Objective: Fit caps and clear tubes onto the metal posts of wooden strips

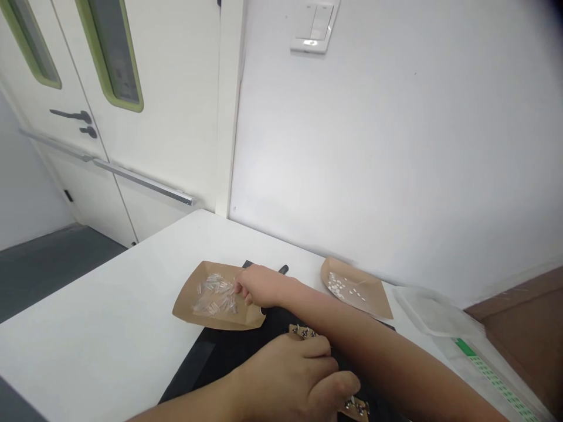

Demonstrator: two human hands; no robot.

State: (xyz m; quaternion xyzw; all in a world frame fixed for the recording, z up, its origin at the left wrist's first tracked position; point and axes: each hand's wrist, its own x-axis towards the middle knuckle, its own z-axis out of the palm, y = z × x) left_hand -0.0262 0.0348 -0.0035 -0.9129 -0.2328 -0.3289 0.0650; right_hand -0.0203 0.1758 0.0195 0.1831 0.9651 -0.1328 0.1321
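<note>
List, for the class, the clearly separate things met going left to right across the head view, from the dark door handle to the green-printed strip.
Dark door handle → brown tray of clear pieces → dark rod tip → brown tray of white pieces → green-printed strip

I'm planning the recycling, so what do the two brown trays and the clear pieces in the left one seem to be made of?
Left tray: probably kraft paperboard with a matte finish, judging by its plain brown color and thin, raised sides. Right tray: looks the same, for the same reasons.
Clear pieces: likely glossy plastic, since they're see-through with pale glints, though glass can't be ruled out.
</note>
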